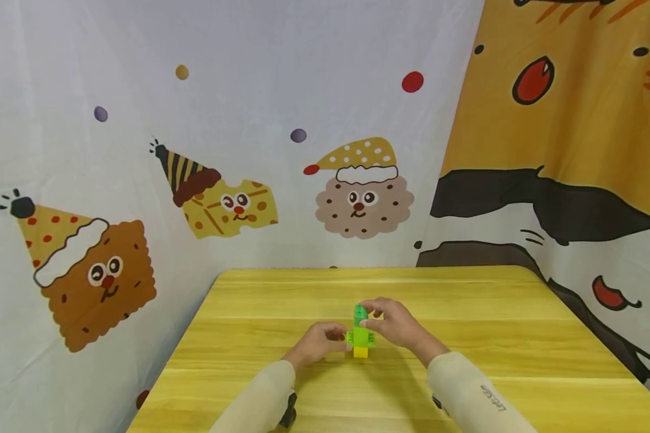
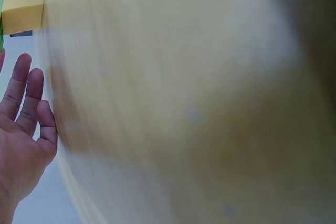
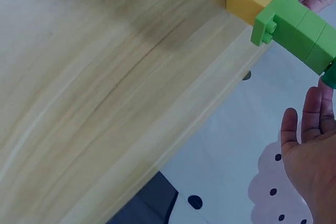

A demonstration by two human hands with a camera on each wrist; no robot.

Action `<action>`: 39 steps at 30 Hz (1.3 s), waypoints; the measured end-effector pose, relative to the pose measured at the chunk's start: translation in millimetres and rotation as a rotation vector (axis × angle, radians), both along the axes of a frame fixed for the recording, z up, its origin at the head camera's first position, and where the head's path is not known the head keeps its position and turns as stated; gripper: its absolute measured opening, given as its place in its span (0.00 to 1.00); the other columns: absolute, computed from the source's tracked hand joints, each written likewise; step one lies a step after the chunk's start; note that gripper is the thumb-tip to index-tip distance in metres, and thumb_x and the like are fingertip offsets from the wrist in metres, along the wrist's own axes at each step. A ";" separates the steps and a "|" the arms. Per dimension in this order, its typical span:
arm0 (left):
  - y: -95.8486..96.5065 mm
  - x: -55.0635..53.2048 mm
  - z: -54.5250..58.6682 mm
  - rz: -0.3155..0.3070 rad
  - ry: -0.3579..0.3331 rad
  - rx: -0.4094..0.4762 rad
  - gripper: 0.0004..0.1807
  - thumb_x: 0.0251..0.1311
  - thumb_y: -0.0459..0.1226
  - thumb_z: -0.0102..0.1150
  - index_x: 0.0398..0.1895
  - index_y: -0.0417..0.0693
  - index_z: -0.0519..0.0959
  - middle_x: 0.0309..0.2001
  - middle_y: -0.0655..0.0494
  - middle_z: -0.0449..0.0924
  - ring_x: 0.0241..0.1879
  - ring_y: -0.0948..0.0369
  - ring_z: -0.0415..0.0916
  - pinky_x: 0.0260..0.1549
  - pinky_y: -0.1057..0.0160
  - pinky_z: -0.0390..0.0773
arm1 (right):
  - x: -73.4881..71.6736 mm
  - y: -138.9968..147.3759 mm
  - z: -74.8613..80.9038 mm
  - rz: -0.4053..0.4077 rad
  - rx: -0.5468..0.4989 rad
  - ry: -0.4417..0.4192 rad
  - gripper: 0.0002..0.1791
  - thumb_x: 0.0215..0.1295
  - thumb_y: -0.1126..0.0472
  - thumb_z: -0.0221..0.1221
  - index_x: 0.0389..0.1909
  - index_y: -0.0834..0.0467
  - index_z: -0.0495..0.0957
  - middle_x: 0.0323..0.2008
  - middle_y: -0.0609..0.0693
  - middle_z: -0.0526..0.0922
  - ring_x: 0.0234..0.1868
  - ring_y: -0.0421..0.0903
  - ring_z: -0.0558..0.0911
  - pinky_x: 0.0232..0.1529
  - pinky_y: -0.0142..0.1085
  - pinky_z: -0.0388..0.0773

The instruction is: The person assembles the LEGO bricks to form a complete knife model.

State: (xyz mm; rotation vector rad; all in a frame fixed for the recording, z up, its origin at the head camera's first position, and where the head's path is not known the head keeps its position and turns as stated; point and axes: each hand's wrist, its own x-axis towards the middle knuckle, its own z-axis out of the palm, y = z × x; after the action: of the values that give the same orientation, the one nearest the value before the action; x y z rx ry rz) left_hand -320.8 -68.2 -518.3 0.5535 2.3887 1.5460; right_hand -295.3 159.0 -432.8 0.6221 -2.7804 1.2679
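A small tower of toy building bricks stands upright on the table. Its base is a yellow block (image 1: 360,352). Above that lies a wider light green brick (image 3: 266,24) whose studded ends stick out, then a stack of light green bricks (image 3: 304,31). A darker green brick (image 1: 360,313) forms the top. My right hand (image 1: 398,323) pinches this top brick between thumb and fingers, its other fingers extended in the right wrist view. From the left side, my left hand (image 1: 318,343) pinches the wide brick's end. The left index fingertip is mostly hidden in the left wrist view.
The wooden table (image 1: 238,349) spreads around the tower, its far edge close to a hanging cloth (image 1: 249,90) printed with cartoon food faces. Both forearms, in pale sleeves (image 1: 265,391), reach in from the near edge.
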 end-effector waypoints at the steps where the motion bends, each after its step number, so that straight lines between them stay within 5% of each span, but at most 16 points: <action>1: -0.3 0.2 -0.1 0.000 -0.002 0.000 0.13 0.59 0.44 0.71 0.46 0.55 0.84 0.40 0.58 0.81 0.40 0.57 0.75 0.34 0.58 0.75 | 0.3 -0.4 -1.0 0.000 -0.015 -0.005 0.18 0.66 0.59 0.65 0.57 0.55 0.81 0.46 0.44 0.82 0.45 0.46 0.75 0.40 0.41 0.74; 13: -0.7 1.2 7.0 0.002 -0.028 0.007 0.16 0.58 0.46 0.71 0.48 0.54 0.83 0.44 0.57 0.81 0.45 0.57 0.75 0.43 0.53 0.77 | 2.4 -5.3 -10.8 -0.031 -0.216 -0.050 0.21 0.70 0.58 0.62 0.62 0.58 0.78 0.54 0.51 0.81 0.53 0.50 0.77 0.50 0.45 0.73; 24: -0.9 1.8 4.7 -0.002 -0.036 0.010 0.15 0.59 0.45 0.71 0.48 0.54 0.83 0.44 0.56 0.81 0.44 0.57 0.75 0.42 0.54 0.76 | 4.9 -5.0 -16.8 -0.026 -0.191 -0.025 0.23 0.71 0.57 0.60 0.65 0.55 0.75 0.52 0.48 0.80 0.51 0.49 0.78 0.50 0.45 0.72; 39: 1.7 1.6 4.3 -0.003 -0.006 -0.031 0.13 0.60 0.46 0.69 0.47 0.56 0.84 0.42 0.60 0.81 0.43 0.59 0.76 0.40 0.56 0.76 | 5.3 -3.1 -24.9 -0.054 -0.162 0.017 0.23 0.67 0.60 0.64 0.62 0.54 0.78 0.51 0.46 0.81 0.55 0.52 0.77 0.58 0.56 0.69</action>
State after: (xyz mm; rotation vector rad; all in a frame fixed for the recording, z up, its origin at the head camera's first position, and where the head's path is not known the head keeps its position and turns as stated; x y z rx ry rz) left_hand -319.2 -66.5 -514.0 0.5449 2.4023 1.5044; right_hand -290.0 155.9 -457.7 0.5403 -2.6278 1.4502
